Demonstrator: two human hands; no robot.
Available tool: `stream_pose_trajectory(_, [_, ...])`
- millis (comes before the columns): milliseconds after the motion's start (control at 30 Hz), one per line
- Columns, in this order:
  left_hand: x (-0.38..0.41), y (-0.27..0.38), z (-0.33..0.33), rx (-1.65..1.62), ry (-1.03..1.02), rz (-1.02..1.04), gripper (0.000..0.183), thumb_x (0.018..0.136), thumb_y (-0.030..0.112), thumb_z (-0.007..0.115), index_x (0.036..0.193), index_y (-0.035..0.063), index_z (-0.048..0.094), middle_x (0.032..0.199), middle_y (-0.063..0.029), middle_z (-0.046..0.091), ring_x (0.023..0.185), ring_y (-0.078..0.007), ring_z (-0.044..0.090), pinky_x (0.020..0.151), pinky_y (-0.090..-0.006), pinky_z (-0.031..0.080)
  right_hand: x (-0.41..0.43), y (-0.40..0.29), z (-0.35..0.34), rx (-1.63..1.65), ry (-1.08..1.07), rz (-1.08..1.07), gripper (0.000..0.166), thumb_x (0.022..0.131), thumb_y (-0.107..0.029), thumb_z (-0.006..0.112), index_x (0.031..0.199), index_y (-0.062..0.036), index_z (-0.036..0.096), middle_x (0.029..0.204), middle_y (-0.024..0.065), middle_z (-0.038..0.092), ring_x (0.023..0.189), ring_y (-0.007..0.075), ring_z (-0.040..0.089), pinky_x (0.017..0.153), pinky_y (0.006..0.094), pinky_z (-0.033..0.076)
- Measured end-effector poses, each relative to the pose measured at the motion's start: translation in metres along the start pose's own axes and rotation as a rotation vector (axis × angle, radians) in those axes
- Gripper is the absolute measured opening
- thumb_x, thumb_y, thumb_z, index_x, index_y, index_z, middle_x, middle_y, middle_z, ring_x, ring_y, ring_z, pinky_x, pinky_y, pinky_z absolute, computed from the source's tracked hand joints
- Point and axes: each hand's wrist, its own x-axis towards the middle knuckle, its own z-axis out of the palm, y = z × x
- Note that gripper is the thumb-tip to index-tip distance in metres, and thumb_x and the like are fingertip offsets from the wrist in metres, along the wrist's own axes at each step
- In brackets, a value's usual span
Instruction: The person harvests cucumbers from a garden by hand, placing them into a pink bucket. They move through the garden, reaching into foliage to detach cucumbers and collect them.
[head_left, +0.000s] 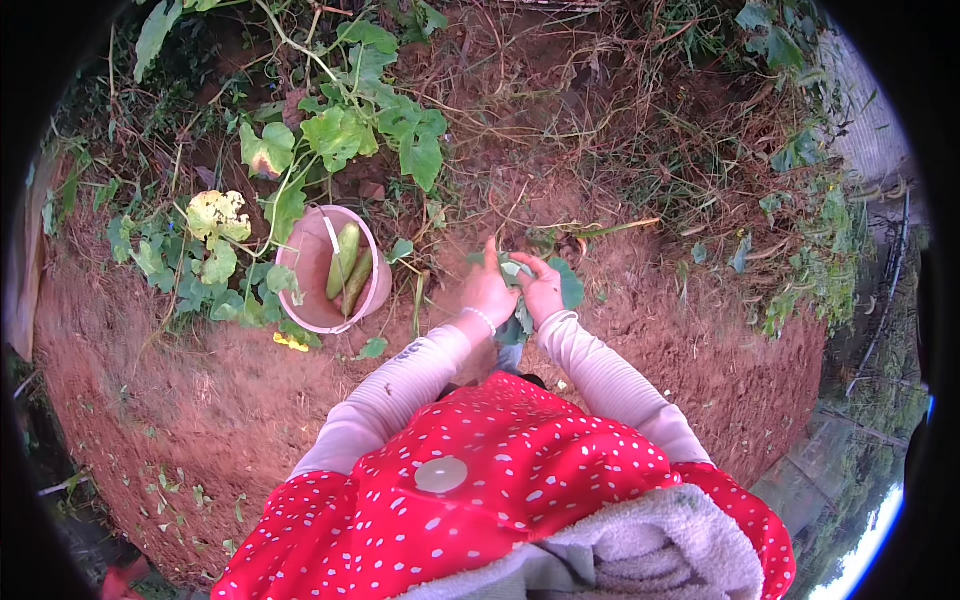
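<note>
Both hands meet low over the red soil in front of my body. My left hand (491, 289), with a beaded bracelet at the wrist, has its index finger stretched forward and the rest curled against a small bunch of green leaves (517, 271). From the other side, my right hand (543, 289) pinches the same leaves between thumb and fingers. Broad leaf parts stick out beyond the right hand and hang below both hands. The stems inside the fingers are hidden.
Left of my hands stands a pale pink bucket (382, 281) holding two green cucumber-like fruits (343, 259). Broad-leaved vines (341, 135) spread behind and beside it, and a yellow flower (291, 343) lies near its base. Dry stalks and grass (600, 142) cover the ground ahead.
</note>
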Motion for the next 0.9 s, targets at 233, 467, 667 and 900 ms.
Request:
stream_pose_trajectory(233, [-0.016,0.003,-0.008,-0.295,0.117,0.311,0.092,0.065,0.026,0.074,0.135,0.0043,0.018,0.104,-0.0212,0.053,0.091,-0.0355,0.056,0.078,-0.0405,0.045,0.021,0.005,-0.032,0.146,0.308,-0.041,0.026,0.081,0.003,0.054,0.106,-0.0024,0.059,0.091,0.0033,0.062,0.075,0.0095,0.056,0.069,0.0211,0.046])
stream_pose_trajectory(467, [0.004,-0.089,-0.003,-0.113,0.290,0.386,0.051,0.074,0.028,0.064,0.116,0.0060,0.047,0.097,-0.0186,0.056,0.088,-0.0345,0.056,0.078,-0.0389,0.045,0.014,-0.044,-0.048,-0.018,0.004,0.050,0.047,0.081,-0.008,0.061,0.125,-0.0057,0.045,0.104,0.0066,0.058,0.091,0.0125,0.053,0.082,0.0248,0.041])
stream_pose_trajectory(667, [-0.053,-0.233,-0.019,0.456,0.227,0.134,0.034,0.073,0.027,0.057,0.104,0.0109,0.060,0.104,-0.0235,0.056,0.094,-0.0341,0.056,0.084,-0.0434,0.042,-0.010,-0.030,-0.134,-0.380,0.109,-0.053,0.061,0.083,-0.020,0.059,0.134,-0.0025,0.030,0.126,0.0180,0.044,0.114,0.0224,0.044,0.096,0.0302,0.033])
stream_pose_trajectory(900, [0.014,-0.276,-0.089,0.241,0.114,-0.198,0.031,0.069,0.028,0.058,0.093,0.0088,0.065,0.083,-0.0169,0.063,0.082,-0.0334,0.061,0.077,-0.0373,0.047,-0.081,0.022,-0.274,-0.525,0.517,0.047,0.053,0.084,-0.023,0.058,0.125,0.0042,0.039,0.107,0.0172,0.057,0.092,0.0191,0.056,0.081,0.0278,0.044])
